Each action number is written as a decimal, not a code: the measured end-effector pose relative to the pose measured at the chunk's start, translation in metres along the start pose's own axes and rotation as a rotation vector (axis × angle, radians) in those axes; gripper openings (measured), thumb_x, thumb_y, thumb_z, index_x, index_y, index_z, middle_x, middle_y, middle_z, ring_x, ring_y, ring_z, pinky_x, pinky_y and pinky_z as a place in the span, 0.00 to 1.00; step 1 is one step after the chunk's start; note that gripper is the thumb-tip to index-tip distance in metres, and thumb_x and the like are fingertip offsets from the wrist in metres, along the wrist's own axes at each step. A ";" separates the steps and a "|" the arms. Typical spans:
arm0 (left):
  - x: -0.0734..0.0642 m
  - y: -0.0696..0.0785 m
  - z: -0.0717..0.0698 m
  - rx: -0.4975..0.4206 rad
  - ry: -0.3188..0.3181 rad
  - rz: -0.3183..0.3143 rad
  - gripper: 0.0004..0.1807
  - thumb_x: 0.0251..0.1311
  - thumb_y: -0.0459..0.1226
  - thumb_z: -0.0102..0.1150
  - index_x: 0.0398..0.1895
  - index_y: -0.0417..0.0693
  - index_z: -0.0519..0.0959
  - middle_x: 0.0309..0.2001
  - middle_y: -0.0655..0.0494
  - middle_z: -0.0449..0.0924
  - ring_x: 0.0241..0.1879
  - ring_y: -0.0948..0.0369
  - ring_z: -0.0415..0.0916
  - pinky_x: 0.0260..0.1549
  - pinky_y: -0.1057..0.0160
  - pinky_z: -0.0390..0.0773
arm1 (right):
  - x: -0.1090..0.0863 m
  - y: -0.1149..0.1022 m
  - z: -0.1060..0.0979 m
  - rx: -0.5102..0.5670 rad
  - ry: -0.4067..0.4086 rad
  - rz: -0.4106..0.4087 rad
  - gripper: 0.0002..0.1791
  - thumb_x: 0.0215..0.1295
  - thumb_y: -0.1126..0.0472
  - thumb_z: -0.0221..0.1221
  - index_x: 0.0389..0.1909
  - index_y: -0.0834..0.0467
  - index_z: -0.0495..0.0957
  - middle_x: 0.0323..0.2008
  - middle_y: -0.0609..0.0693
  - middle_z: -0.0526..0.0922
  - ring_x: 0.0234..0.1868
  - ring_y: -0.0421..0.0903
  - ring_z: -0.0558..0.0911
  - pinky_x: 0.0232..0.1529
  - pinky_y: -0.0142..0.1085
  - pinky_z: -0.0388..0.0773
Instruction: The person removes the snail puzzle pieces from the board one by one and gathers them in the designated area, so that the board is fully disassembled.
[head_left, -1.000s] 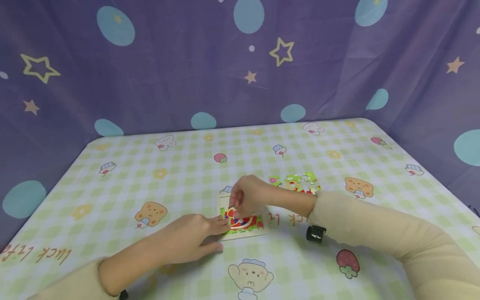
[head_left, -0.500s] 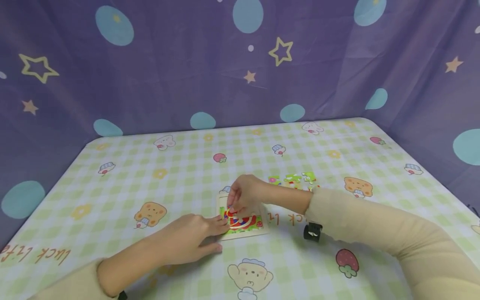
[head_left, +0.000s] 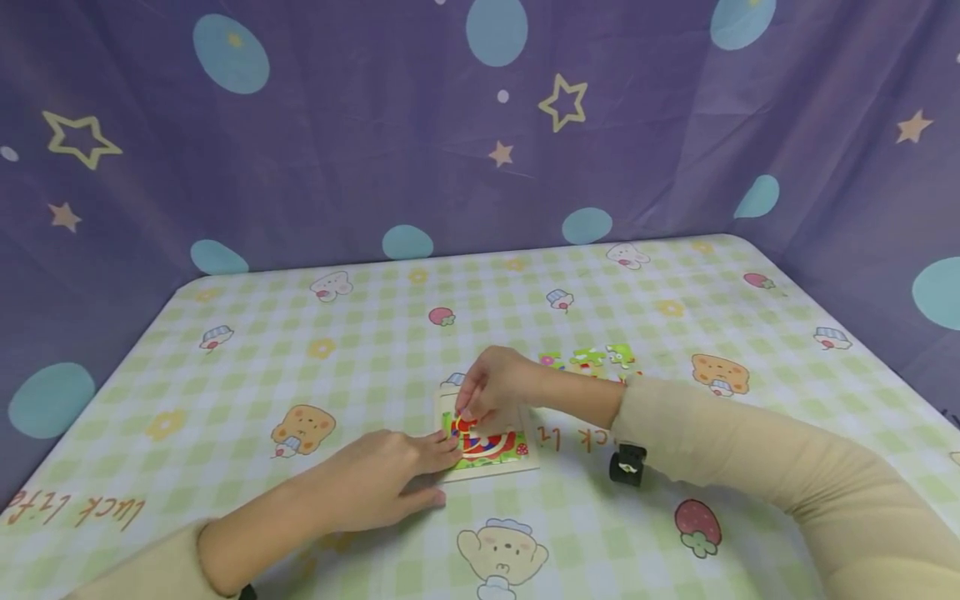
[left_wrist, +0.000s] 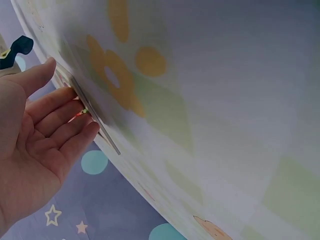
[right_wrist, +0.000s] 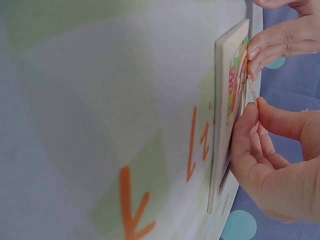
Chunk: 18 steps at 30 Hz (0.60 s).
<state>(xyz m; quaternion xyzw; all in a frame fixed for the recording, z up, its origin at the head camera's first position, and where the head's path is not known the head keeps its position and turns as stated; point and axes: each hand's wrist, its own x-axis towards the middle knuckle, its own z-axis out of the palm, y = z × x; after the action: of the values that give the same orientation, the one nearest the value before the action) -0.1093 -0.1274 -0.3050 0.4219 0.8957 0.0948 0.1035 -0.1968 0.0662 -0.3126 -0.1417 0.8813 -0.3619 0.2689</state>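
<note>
A wooden jigsaw board (head_left: 495, 472) with a light frame and a partly filled red, blue and green picture lies on the table. My left hand (head_left: 390, 468) rests its fingertips on the board's left side, fingers fairly straight and thumb apart on the cloth side. Over the board's upper left part, my right hand (head_left: 495, 387) pinches a thin puzzle piece (right_wrist: 253, 91) between thumb and index finger. In the right wrist view this piece is tilted, its lower edge close to the picture and the left fingertips. The right hand hides the board's upper part in the head view.
Several loose puzzle pieces (head_left: 588, 358) lie behind the right forearm, partly covered by it. A checked cloth (head_left: 360, 333) with printed figures covers the table. A purple curtain (head_left: 360, 125) hangs behind. The right wrist wears a black device (head_left: 627, 465).
The right hand has shifted very slightly left over the board, and the pinched piece has tipped down out of clear sight in the head view. The left hand has stayed in place.
</note>
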 end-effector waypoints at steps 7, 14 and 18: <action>0.000 0.000 0.001 0.002 -0.003 -0.010 0.25 0.64 0.47 0.58 0.61 0.47 0.75 0.63 0.51 0.73 0.63 0.54 0.73 0.57 0.54 0.79 | 0.000 -0.001 -0.001 0.052 -0.004 0.013 0.03 0.52 0.71 0.67 0.28 0.61 0.86 0.22 0.50 0.87 0.20 0.36 0.79 0.28 0.22 0.75; 0.000 -0.001 0.001 0.017 0.016 0.016 0.24 0.64 0.47 0.57 0.61 0.47 0.75 0.63 0.51 0.74 0.62 0.55 0.74 0.56 0.53 0.79 | 0.001 0.002 -0.015 0.093 0.032 -0.023 0.04 0.54 0.71 0.66 0.31 0.64 0.85 0.24 0.51 0.87 0.20 0.37 0.80 0.29 0.27 0.81; 0.001 -0.001 0.001 0.004 0.005 -0.001 0.24 0.64 0.47 0.58 0.61 0.47 0.75 0.63 0.51 0.74 0.62 0.56 0.74 0.57 0.54 0.79 | -0.003 0.005 -0.028 0.125 0.055 -0.018 0.06 0.54 0.71 0.66 0.34 0.65 0.85 0.25 0.51 0.87 0.23 0.37 0.81 0.34 0.31 0.84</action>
<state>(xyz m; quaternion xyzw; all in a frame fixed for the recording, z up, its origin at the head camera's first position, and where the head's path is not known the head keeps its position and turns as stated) -0.1107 -0.1274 -0.3063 0.4213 0.8964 0.0940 0.1003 -0.2109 0.0874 -0.2984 -0.1226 0.8626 -0.4226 0.2497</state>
